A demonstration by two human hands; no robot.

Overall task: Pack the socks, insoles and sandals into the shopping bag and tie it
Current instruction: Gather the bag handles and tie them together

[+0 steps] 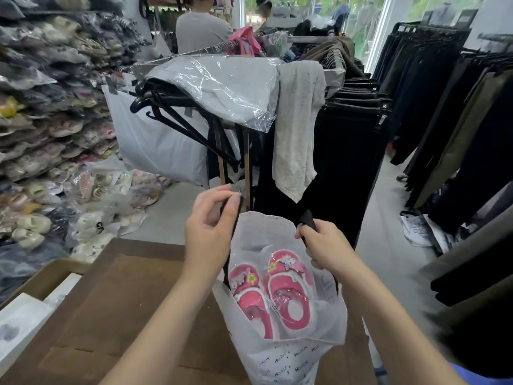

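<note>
Shopping bag (pixel 291 354) holds two sandals (pixel 288 287); left hand (pixel 211 226) and right hand (pixel 324 245) grip its handles (pixel 307 218).

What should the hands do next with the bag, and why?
Probably bring the two black handles together to start tying: the left hand pinches one, the right hand grips the other, they are apart, and the pink sandals already lie inside the shopping bag.
</note>
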